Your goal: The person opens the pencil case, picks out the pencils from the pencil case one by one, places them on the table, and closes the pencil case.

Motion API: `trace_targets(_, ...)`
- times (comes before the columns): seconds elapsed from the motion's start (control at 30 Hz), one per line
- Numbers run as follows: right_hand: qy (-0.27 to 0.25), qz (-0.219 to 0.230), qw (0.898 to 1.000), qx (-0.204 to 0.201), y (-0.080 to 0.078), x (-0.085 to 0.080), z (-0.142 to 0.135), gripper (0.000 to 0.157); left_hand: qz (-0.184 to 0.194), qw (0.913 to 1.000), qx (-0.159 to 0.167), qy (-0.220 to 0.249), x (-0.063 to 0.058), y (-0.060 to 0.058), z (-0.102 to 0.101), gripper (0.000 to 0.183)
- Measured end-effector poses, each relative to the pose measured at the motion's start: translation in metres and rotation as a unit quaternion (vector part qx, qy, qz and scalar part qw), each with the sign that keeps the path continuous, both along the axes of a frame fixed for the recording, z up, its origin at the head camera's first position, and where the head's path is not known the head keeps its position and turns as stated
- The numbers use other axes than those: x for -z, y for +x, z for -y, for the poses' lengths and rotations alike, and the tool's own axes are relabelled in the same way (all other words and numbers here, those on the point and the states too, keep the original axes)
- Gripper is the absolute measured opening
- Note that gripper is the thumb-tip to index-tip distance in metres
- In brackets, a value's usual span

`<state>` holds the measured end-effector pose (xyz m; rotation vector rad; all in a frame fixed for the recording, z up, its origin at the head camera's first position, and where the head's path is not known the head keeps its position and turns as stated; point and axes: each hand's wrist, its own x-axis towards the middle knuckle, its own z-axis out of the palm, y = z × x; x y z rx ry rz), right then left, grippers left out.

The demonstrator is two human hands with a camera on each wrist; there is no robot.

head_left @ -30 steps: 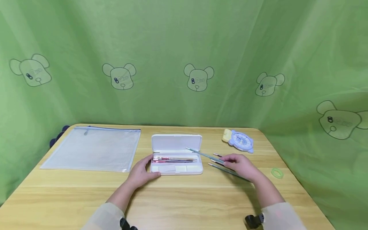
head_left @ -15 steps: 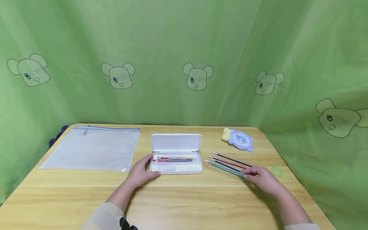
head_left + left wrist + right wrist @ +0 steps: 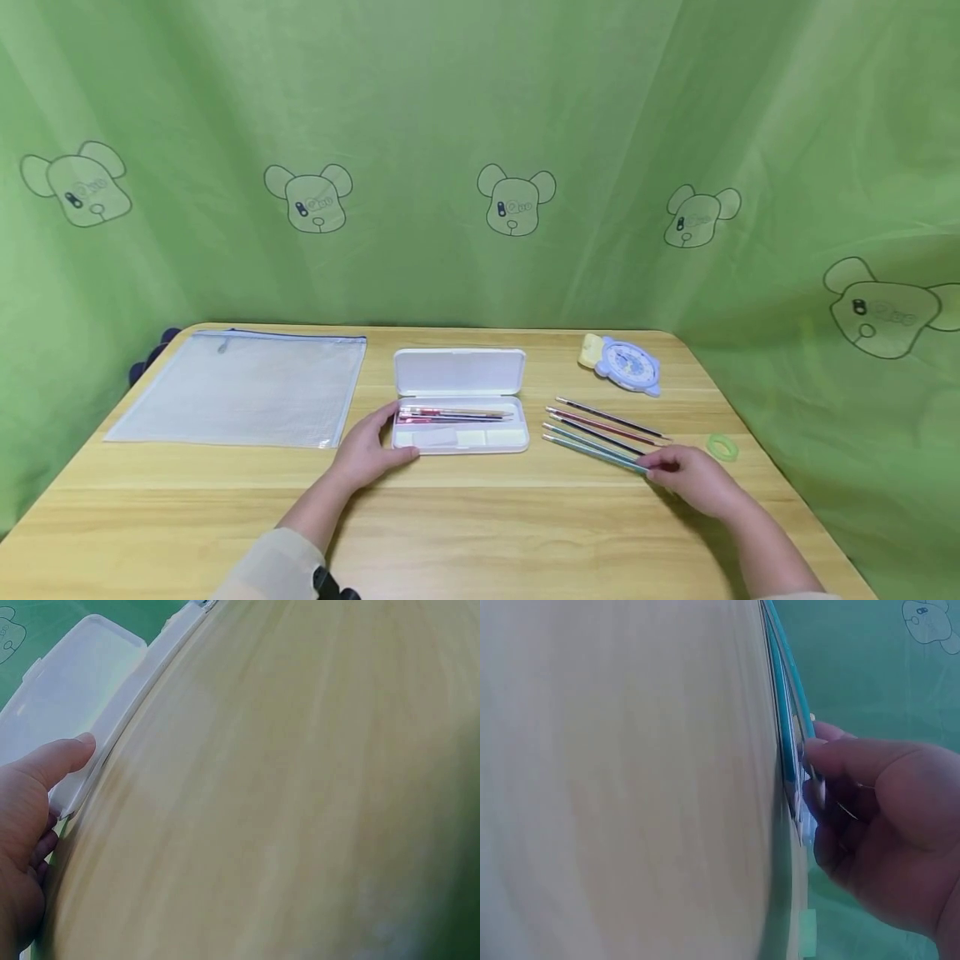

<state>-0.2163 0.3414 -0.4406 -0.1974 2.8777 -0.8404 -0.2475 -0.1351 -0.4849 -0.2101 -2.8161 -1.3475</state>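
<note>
On a wooden table, a white pencil case lay open at the centre, its lid hinged back on the far side, with several pencils in the far compartment. A person's left hand held the case's left end, thumb on the near edge and fingers curled at the corner.

To the right, the right hand was nearly closed, pinching the right end of a teal pencil between thumb and fingers. Just beyond it, a second teal pencil, two dark pencils and a red pencil lay slanting side by side.

A green ring lay near that hand, farther right. A blue clock-like toy lay far right; a translucent zip pouch lay flat on the left.
</note>
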Motion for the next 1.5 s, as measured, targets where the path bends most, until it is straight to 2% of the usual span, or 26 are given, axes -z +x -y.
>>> trace_targets(0.2,0.020,0.002,1.000,-0.004,-0.001,0.003,0.000,0.016,0.001,1.0000,-0.001,0.002,0.000,0.000,0.000,0.090)
trace_targets(0.5,0.023,0.011,1.000,0.001,-0.002,0.002,0.003,0.018,-0.004,1.0000,0.000,0.003,0.000,0.000,0.000,0.089)
trace_targets(0.73,0.008,-0.026,1.000,0.006,-0.004,-0.005,0.014,0.027,-0.003,1.0000,0.000,0.006,-0.002,0.001,0.000,0.088)
trace_targets(0.9,-0.015,-0.054,0.998,-0.011,-0.014,-0.009,0.036,0.026,-0.003,1.0000,-0.001,0.007,-0.001,0.001,0.000,0.088)
trace_targets(1.13,-0.033,-0.071,0.996,-0.033,-0.038,-0.012,0.082,0.022,-0.004,0.9999,-0.001,0.012,0.000,0.000,-0.001,0.088)
trace_targets(1.5,-0.086,-0.051,0.993,-0.056,-0.069,-0.012,0.145,0.022,0.002,0.9998,-0.005,0.017,-0.001,0.001,-0.002,0.088)
